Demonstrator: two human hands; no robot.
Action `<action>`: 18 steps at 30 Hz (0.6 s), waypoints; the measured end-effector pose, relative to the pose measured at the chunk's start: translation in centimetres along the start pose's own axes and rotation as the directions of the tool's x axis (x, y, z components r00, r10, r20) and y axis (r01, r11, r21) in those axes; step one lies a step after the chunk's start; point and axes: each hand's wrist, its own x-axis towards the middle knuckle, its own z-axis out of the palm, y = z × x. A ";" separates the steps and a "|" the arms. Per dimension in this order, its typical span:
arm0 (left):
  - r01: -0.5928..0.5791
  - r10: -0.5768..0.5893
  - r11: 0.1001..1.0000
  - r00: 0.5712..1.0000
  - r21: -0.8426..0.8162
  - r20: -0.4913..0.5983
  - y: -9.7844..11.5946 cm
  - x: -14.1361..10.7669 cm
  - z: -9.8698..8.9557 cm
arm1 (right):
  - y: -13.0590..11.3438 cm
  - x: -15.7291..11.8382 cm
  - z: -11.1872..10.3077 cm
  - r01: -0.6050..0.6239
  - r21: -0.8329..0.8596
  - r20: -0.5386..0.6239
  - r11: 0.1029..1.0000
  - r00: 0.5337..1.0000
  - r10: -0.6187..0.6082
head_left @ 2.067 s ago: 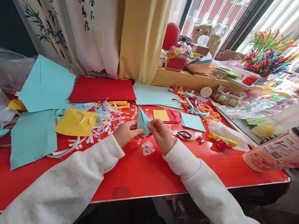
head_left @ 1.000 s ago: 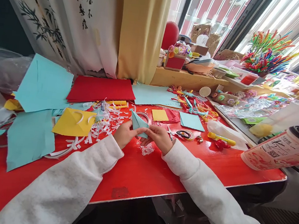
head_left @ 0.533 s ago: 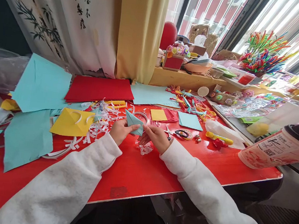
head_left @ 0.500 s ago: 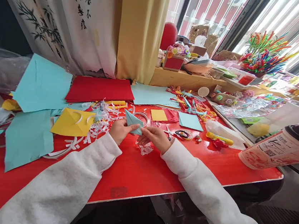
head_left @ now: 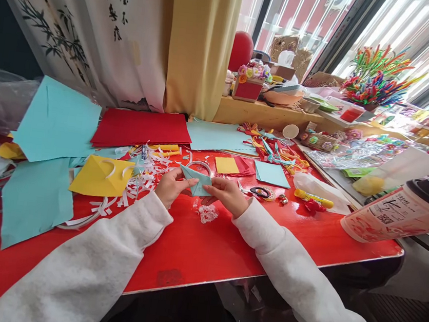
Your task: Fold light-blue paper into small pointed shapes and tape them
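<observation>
Left hand: the folded blue paper (head_left: 198,184) is pinched at its left side by the left hand's (head_left: 171,185) thumb and fingers.
Folded blue paper: held mid-frame, above the red table (head_left: 204,248).
Right hand: its right corner is gripped by the right hand's (head_left: 229,195) fingertips.

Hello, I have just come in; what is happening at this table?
A person holds a small folded light-blue paper between the left hand and the right hand, above the red table. Beyond it lie a red paper stack and a small light-blue stack. White paper scraps are scattered nearby.
</observation>
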 end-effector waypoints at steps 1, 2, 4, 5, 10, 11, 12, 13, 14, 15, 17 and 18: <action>-0.013 0.013 1.000 1.000 -0.001 -0.004 0.1 0.0 -0.1 | -0.1 0.0 -0.1 -0.025 -0.003 0.016 1.000 1.000 0.025; -0.021 0.021 1.000 1.000 0.008 0.003 0.2 0.1 -0.3 | -0.1 0.0 -0.2 -0.046 -0.012 0.033 0.999 0.998 0.046; -0.026 0.025 0.999 0.999 0.038 0.042 0.5 0.2 -0.6 | -0.2 0.1 -0.4 -0.057 -0.026 0.043 0.998 0.997 0.058; -0.019 0.015 0.999 0.997 0.050 0.069 0.5 0.2 -0.7 | -0.2 0.1 -0.5 -0.044 -0.023 0.029 0.999 0.999 0.045; 0.066 -0.076 0.995 0.984 0.069 0.158 0.4 0.4 -0.8 | -0.2 0.1 -0.5 0.032 -0.003 -0.030 0.999 0.999 -0.032; 0.081 -0.093 0.994 0.981 0.074 0.169 0.3 0.4 -0.8 | -0.1 0.1 -0.5 0.023 -0.009 -0.021 1.000 1.000 -0.024; 0.090 -0.102 0.993 0.979 0.075 0.177 0.2 0.4 -0.8 | -0.1 0.2 -0.4 0.012 -0.010 -0.016 1.000 1.000 -0.012; 0.093 -0.105 0.993 0.977 0.073 0.186 0.1 0.5 -0.8 | 0.0 0.2 -0.3 -0.002 -0.005 -0.018 1.000 1.000 0.002; 0.089 -0.101 0.994 0.976 0.069 0.193 0.0 0.5 -0.8 | 0.0 0.2 -0.3 -0.015 0.005 -0.024 1.000 1.000 0.015; 0.081 -0.092 0.995 0.976 0.064 0.199 -0.1 0.5 -0.8 | 0.0 0.2 -0.2 -0.022 0.020 -0.029 1.000 0.999 0.023; 0.072 -0.081 0.996 0.975 0.049 0.206 -0.2 0.5 -0.9 | 0.1 0.2 -0.3 -0.022 0.048 -0.018 0.999 1.000 0.023; 0.080 -0.087 0.996 0.974 0.044 0.208 -0.1 0.5 -1.0 | 0.1 0.2 -0.4 -0.018 0.063 -0.006 0.998 1.000 0.018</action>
